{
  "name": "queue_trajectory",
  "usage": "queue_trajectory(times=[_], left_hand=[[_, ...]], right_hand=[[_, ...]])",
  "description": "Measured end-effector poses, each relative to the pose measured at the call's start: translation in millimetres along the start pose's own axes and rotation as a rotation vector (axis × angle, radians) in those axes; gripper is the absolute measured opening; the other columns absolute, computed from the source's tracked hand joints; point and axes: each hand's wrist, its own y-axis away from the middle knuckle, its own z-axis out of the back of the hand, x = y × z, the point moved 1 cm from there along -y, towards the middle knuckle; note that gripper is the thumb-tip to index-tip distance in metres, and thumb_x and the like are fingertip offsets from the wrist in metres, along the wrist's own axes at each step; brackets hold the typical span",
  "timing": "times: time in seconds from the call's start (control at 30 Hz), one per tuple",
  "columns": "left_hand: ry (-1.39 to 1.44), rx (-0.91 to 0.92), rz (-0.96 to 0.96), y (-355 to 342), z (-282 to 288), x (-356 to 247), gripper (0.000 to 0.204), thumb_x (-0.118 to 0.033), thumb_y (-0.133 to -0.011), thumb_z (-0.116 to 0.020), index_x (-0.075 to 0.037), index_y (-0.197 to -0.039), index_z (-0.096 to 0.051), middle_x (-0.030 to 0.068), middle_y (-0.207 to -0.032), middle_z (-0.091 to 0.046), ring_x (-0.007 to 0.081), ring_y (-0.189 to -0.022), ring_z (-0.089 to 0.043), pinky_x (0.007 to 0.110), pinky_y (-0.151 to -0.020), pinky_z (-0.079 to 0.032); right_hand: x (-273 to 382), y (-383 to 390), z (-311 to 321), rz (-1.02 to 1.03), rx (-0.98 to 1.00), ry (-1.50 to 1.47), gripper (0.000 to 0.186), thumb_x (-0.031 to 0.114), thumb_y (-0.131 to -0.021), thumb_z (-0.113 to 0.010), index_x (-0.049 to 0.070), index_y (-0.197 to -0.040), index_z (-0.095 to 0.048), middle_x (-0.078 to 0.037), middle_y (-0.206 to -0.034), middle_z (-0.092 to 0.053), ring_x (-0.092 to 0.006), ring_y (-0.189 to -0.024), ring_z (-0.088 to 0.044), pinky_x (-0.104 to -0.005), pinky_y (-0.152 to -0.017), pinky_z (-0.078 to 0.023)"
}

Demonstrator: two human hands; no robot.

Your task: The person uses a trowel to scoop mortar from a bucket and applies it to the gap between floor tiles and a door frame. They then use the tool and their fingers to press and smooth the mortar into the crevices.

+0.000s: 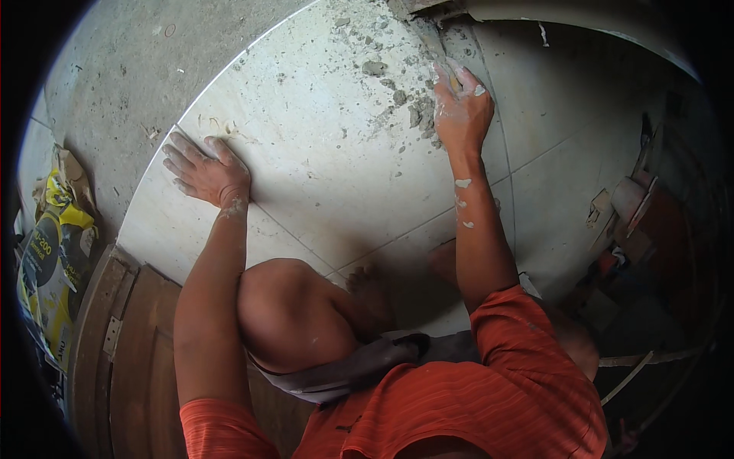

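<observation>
My left hand (205, 167) lies flat on the pale floor tiles (306, 145), fingers spread, with nothing in it. Farther ahead on the right, my right hand (464, 111) is closed round what looks like a trowel; a bit of yellowish handle (455, 83) shows between its fingers. The grey blade (433, 42) points away from me, its far end close to the raised edge at the top, and its outline is hard to make out. Crumbs and lumps of grey mortar (399, 98) are scattered left of this hand. Pale smears mark both hands.
Rough grey concrete (130, 84) borders the tiles at the left. A crumpled yellow and grey bag (57, 252) and a brown wooden panel (141, 344) with a hinge lie at the lower left. Dim clutter (631, 203) stands on the right. A pale curved edge (581, 15) overhangs the top.
</observation>
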Motion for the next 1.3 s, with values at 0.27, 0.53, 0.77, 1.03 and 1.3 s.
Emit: queue_trajectory(times=[0.27,0.53,0.77,1.03,1.3], left_hand=[[-0.004,-0.005,-0.006,-1,-1,4,0.078,-0.053,-0.1,-0.045,-0.019,-0.167,-0.022,0.012,-0.174,-0.015,0.0353,-0.161,-0.009,0.057,-0.127,-0.007],[0.011,-0.012,-0.002,-1,-1,0,0.077,-0.052,-0.101,-0.046,-0.021,-0.167,-0.023,0.0126,-0.174,-0.016,0.035,-0.161,-0.01,0.057,-0.127,-0.007],[-0.013,-0.005,0.003,1,-2,2,0.075,-0.053,-0.102,-0.041,-0.022,-0.167,-0.022,0.0112,-0.174,-0.017,0.0346,-0.161,-0.011,0.058,-0.127,-0.009],[-0.043,-0.015,-0.002,-1,-7,6,0.074,-0.056,-0.103,-0.038,-0.023,-0.167,-0.022,0.0101,-0.175,-0.016,0.034,-0.161,-0.011,0.059,-0.126,-0.011],[-0.034,-0.019,-0.001,1,-5,3,0.074,-0.054,-0.103,-0.041,-0.023,-0.167,-0.022,0.0104,-0.174,-0.017,0.0348,-0.161,-0.011,0.059,-0.126,-0.011]], right_hand=[[4,14,14,-0.105,0.055,-0.327,0.038,0.026,-0.092,-0.074,-0.003,-0.116,-0.074,-0.026,-0.104,-0.074,-0.0422,-0.092,-0.072,-0.0429,-0.086,-0.056],[-15,10,4,0.099,0.077,0.088,0.038,0.03,-0.093,-0.073,0.003,-0.119,-0.075,-0.024,-0.107,-0.074,-0.0423,-0.097,-0.071,-0.0451,-0.088,-0.056],[-18,-16,2,0.062,0.105,0.217,0.039,0.038,-0.094,-0.07,0.011,-0.121,-0.076,-0.019,-0.11,-0.073,-0.0408,-0.101,-0.069,-0.0464,-0.089,-0.055],[-21,-23,13,0.198,0.044,0.116,0.034,0.033,-0.091,-0.075,0.009,-0.115,-0.078,-0.017,-0.104,-0.074,-0.0387,-0.093,-0.07,-0.0439,-0.082,-0.056],[-11,-19,33,0.263,-0.047,0.02,0.03,0.022,-0.088,-0.079,0.004,-0.112,-0.078,-0.017,-0.094,-0.072,-0.0367,-0.082,-0.07,-0.041,-0.076,-0.057]])
